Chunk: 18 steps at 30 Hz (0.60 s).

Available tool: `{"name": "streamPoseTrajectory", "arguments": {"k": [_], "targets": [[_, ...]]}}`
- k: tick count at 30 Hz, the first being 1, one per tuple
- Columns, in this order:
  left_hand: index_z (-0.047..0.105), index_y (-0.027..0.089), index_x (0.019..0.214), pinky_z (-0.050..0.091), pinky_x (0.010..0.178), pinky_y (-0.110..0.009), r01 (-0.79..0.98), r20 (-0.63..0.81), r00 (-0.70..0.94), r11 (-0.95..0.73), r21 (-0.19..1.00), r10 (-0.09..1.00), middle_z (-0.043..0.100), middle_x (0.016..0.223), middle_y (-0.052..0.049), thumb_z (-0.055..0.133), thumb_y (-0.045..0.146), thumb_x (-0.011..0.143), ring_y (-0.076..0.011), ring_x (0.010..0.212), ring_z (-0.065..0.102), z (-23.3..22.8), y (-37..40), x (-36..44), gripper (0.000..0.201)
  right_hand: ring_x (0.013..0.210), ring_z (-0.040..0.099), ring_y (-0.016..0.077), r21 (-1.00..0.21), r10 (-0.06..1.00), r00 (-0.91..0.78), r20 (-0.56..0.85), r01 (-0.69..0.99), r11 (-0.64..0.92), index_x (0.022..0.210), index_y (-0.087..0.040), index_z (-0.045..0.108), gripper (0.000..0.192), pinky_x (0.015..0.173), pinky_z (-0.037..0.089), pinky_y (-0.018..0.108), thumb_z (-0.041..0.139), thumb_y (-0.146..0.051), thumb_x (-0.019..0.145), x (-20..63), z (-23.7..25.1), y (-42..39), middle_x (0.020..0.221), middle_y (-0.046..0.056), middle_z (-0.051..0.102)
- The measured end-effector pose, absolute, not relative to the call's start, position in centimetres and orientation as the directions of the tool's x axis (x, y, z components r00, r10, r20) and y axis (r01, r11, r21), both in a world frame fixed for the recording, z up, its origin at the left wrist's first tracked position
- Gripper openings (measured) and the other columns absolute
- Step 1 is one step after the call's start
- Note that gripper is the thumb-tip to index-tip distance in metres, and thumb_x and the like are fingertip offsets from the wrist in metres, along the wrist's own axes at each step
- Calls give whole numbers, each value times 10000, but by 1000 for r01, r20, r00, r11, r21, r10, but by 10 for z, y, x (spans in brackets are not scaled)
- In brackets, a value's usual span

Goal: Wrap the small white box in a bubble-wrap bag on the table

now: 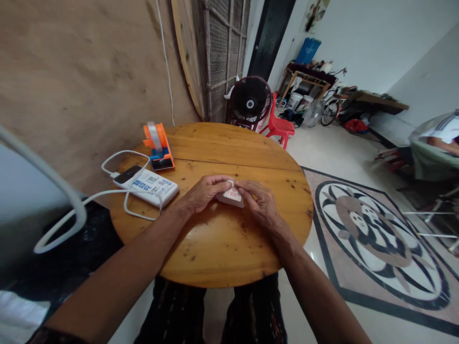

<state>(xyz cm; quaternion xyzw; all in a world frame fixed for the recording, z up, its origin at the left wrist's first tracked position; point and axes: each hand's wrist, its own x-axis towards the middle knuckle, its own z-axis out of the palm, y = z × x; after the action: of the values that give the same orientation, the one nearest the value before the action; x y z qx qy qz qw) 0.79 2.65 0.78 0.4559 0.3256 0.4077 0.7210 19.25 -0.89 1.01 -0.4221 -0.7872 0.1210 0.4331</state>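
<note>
Over the middle of the round wooden table, I hold a small white pack (230,195) with red print on its face and a greyish side edge. It looks like a deck of cards, but its print is too small to read. My left hand (208,192) is closed on its left side, thumb on top. My right hand (260,200) pinches its upper right side with thumb and fingers. The fingertips of both hands meet near its top edge and cover part of it.
On the wooden table (222,248), a white box-like device (158,188) with blue lettering and a white cable (138,216) lies left. Behind it stands an orange-and-blue tape dispenser (159,148). Beyond the table are a fan (250,102) and red chair (281,125). Another person (439,136) is at far right.
</note>
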Motion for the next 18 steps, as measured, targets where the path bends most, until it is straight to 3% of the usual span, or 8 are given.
{"name": "streamPoseTrajectory", "arguments": {"k": [5, 9, 13, 18], "targets": [[703, 140, 1005, 491, 796, -311, -292, -45, 428, 185, 938, 903, 724, 903, -56, 779, 374, 658, -175, 813, 657, 5, 29, 6, 425, 1173, 601, 214, -642, 817, -214, 535, 527, 558, 1207, -294, 648, 305, 1031, 449, 424, 534, -354, 931, 195, 16, -14, 1233, 53, 672], [680, 135, 1055, 496, 798, -313, -269, -37, 384, 150, 951, 923, 726, 952, -74, 763, 376, 682, -181, 826, 662, 5, 30, 5, 451, 1264, 533, 257, -740, 861, -188, 473, 445, 504, 1429, -307, 412, 612, 1035, 435, 468, 617, -431, 866, 197, 14, -12, 1398, 95, 542], [672, 139, 1075, 499, 817, -318, -273, -30, 384, 145, 951, 923, 724, 1002, -80, 754, 378, 699, -180, 844, 664, 4, 29, 6, 453, 1323, 468, 293, -736, 868, -270, 417, 460, 497, 1483, -274, 297, 870, 1055, 402, 501, 733, -460, 754, 196, 8, -7, 1450, 143, 468], [667, 131, 1074, 503, 810, -321, -308, -17, 378, 143, 941, 925, 719, 979, -78, 766, 383, 687, -179, 833, 665, 2, 29, 8, 472, 1249, 530, 276, -678, 851, -281, 444, 514, 525, 1467, -255, 326, 805, 1064, 393, 500, 717, -372, 773, 197, 4, -3, 1341, 129, 568]]}}
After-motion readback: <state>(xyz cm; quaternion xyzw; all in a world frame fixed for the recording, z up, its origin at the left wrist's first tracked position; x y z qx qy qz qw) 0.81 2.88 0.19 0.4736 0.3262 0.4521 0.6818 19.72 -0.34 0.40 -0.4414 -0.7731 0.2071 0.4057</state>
